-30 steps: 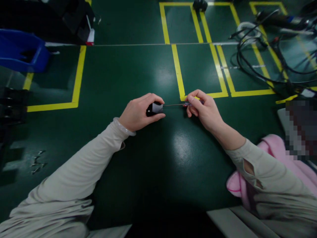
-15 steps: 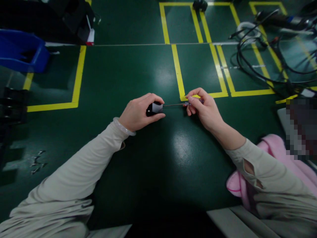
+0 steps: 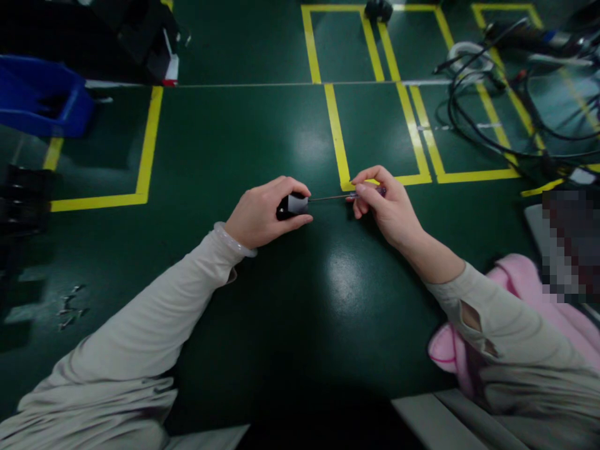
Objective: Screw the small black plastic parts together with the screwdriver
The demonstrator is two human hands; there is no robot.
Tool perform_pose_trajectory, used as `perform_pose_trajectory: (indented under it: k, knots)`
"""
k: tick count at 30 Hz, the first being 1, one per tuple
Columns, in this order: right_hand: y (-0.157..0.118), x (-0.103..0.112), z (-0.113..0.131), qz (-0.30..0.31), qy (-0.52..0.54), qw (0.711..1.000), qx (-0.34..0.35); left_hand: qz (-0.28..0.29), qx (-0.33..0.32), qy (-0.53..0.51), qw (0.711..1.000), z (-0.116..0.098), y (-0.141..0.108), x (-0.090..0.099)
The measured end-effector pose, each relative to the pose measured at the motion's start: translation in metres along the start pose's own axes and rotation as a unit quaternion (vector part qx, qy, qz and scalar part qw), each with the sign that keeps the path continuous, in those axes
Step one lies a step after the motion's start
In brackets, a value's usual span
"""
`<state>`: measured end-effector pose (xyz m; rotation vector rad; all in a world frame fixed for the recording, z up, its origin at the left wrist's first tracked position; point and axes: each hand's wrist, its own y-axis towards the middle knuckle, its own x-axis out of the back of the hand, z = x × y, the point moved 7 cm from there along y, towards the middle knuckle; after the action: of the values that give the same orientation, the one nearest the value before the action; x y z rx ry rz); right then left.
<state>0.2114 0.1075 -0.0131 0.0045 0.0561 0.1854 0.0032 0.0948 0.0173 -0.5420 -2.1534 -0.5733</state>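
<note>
Near the middle of the green table, my left hand [image 3: 268, 212] grips a small black and grey part [image 3: 296, 204] between thumb and fingers. Much of that part is covered by the hand, so its kind does not show. Opposite it, my right hand [image 3: 387, 206] pinches the handle of a screwdriver [image 3: 330, 198], which lies nearly level. The thin metal shaft points left, and its tip meets the right side of the black and grey part. Whether a screw sits at the tip is too small to tell.
Several small screws [image 3: 69, 307] lie at the left. A blue bin [image 3: 47, 97] and dark parts [image 3: 25, 200] stand beyond them. Black cables [image 3: 462, 119] coil at the back right. A pink cloth [image 3: 520, 275] is beside my right forearm. Yellow tape [image 3: 337, 134] marks the tabletop.
The screwdriver handle looks slightly turned within my right fingers. Both hands and the black and grey part stay in the same place.
</note>
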Motion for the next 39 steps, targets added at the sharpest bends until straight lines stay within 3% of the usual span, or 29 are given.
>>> perform_pose_trajectory:
  k: [20,39]
  knots:
    - [-0.0013,-0.0035,0.0024,0.02,0.02,1.0,-0.006,-0.008,-0.016,0.004,1.0,-0.0014,-0.0006,0.0012]
    - [0.0006,0.0,-0.0015,0.0,0.01,1.0,-0.004,-0.005,-0.009,-0.002,1.0,-0.0002,-0.0002,0.0006]
